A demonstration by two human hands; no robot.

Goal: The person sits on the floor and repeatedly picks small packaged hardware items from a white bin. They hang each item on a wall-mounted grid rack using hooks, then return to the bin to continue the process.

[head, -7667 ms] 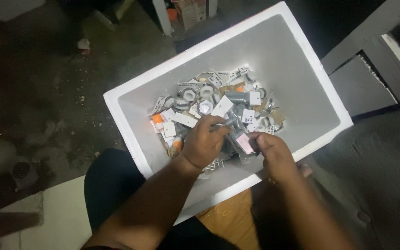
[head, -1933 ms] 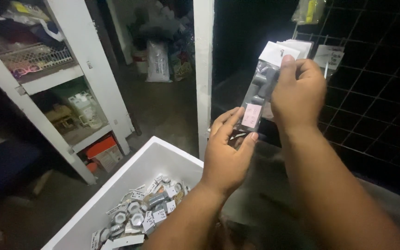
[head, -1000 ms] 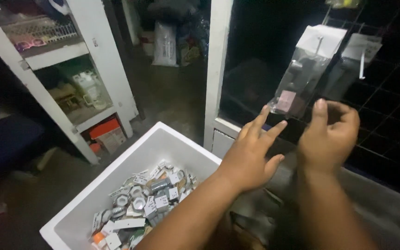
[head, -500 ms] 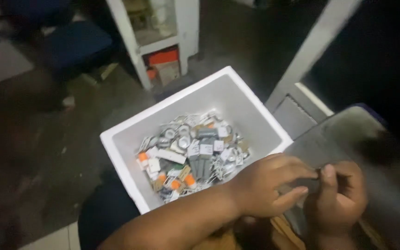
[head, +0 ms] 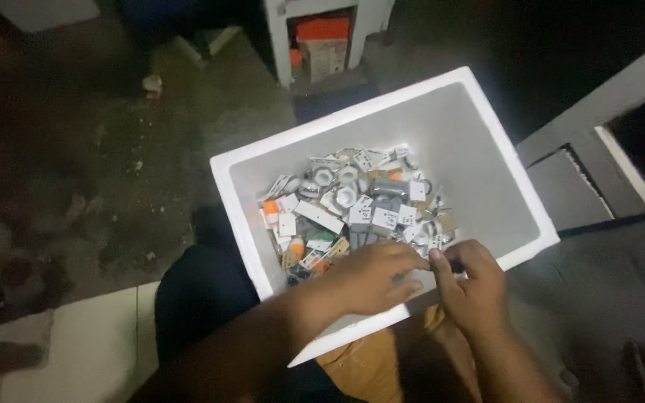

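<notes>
Head view, looking down at a white foam box [head: 487,127] resting on the person's lap. Box is a good part filled with small packaged hardware parts [head: 352,205]: nuts, rings and clips in little clear bags with white tags, a few orange pieces toward the box's near-left corner.

Left hand [head: 371,276] lies over the near wall of the box, fingers curled and closed loosely, tips meeting the right hand. Right hand [head: 472,280] sits just beside it at the same wall, thumb and forefinger pinched together. Something small seems to be held between the two hands at the pile's near edge, probably one of the bagged pieces, but it's too blurred and hidden to say which or whether either hand really grips it.

Progress, as a judgement: the pile looks large and unsorted, so most of the handling is left. No separated pieces visible outside the box.

Beyond the far side of the box: dirty concrete floor [head: 113,149] and the foot of a white shelf unit [head: 322,30] holding an orange carton [head: 322,45].
</notes>
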